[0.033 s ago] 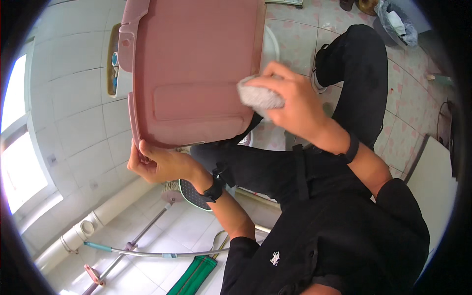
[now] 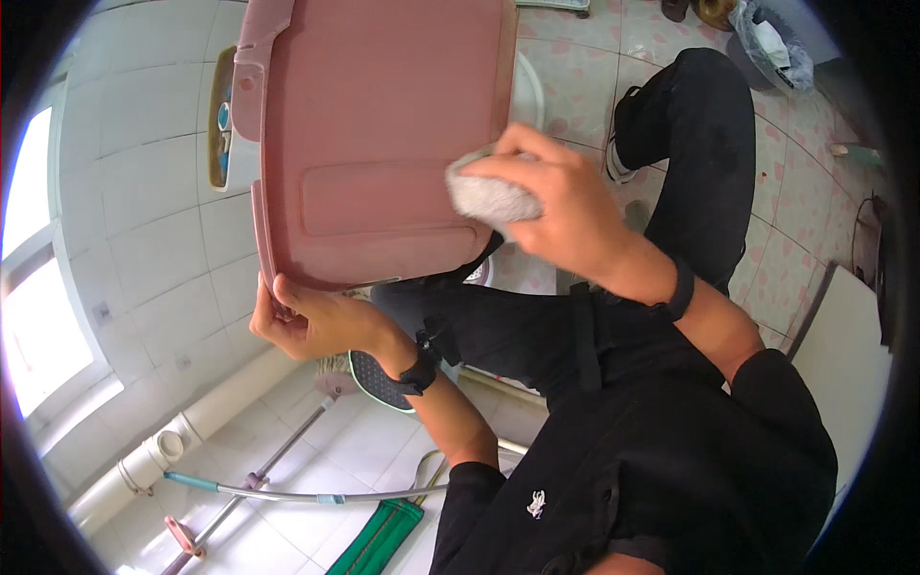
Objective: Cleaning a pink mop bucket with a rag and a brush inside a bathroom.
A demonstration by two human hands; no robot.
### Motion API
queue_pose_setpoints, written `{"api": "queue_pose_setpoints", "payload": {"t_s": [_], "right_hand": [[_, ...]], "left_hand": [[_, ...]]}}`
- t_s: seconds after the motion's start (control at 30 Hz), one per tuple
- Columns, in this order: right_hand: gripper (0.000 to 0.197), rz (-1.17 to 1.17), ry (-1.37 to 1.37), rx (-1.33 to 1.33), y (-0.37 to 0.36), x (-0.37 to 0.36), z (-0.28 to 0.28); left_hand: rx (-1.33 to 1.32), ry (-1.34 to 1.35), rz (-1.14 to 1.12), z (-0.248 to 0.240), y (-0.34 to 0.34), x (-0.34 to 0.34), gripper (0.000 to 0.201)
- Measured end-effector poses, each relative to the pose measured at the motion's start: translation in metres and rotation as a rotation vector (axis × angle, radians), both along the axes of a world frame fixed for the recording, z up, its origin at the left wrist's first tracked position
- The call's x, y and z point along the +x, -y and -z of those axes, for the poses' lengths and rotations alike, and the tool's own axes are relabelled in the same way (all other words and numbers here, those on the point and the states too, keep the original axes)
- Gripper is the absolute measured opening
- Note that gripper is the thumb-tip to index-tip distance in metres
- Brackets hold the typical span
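The left hand held the lid by its near left corner, beyond the left leg; the right hand clasped a grey wad at its right edge. Uneven pressure there could have twisted the lid, only one corner being visibly gripped.

Dusty-pink panel, pale grey wad, black trousers — whitish floor tiles, pink blotches.

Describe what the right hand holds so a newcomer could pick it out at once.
Find the large pink panel at the top of the picture, left of centre. Over its lower right edge, the right hand grips a greyish-white pad. Its rough, fuzzy-looking surface and pale colour set it apart from the smooth pink panel behind it.
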State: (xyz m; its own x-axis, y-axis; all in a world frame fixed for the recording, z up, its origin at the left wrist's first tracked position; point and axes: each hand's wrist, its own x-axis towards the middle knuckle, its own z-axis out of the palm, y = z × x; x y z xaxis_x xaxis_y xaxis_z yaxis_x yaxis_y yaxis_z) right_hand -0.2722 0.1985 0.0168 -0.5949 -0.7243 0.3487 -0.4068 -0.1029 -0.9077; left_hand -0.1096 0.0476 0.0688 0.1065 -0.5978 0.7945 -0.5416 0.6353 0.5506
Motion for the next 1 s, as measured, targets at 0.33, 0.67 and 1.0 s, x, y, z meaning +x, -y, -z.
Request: {"api": "queue_pose_setpoints", "payload": {"t_s": [0.33,0.67,1.0], "right_hand": [[0.054,-0.114,-0.091,0.05,0.033,0.013,-0.037],[0.045,0.089,0.184,-0.232,0.034,0.004,-0.012],[0.03,0.059,-0.178,-0.07,0.049,0.033,-0.033]], "left_hand": [[-0.006,0.042,-0.015,0.004,-0.016,0.0,0.029],[-0.024,0.007,0.002,0.002,-0.013,-0.002,0.028],[-0.011,-0.014,-0.003,0.004,-0.02,-0.005,0.026]]}}
